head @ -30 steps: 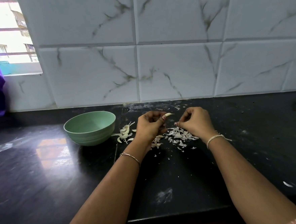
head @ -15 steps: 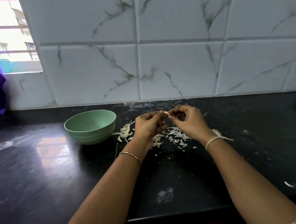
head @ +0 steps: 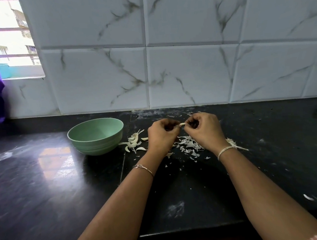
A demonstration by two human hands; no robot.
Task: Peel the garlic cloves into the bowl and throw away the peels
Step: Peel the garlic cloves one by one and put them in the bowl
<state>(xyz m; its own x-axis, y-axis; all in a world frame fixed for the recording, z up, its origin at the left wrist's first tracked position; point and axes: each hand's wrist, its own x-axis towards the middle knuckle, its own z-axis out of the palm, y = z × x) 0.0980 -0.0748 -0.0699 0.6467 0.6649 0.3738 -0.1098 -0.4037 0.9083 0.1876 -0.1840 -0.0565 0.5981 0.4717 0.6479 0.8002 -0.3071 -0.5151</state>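
Garlic clove (head: 181, 124) is held up off the counter (head: 46, 184), pinched between both hands, right of the bowl (head: 97, 144). Bowl at far left, green, upright, nothing visible inside from this angle. Just beside it lie pale slivers (head: 133, 142), cloves or skins, cannot tell. Left hand (head: 161, 134) has fingers curled, clamping the clove's left end. Right hand (head: 204, 129) is curled too, fingertips nipping the clove's right end. Peel scraps (head: 190, 145) are scattered under and between the wrists. Handling guess: clove is tiny, light and firm but bruisable; the papery skin is brittle and tears in flakes. Best hold is by the body, peeling from the tip; likely slippery once bare.
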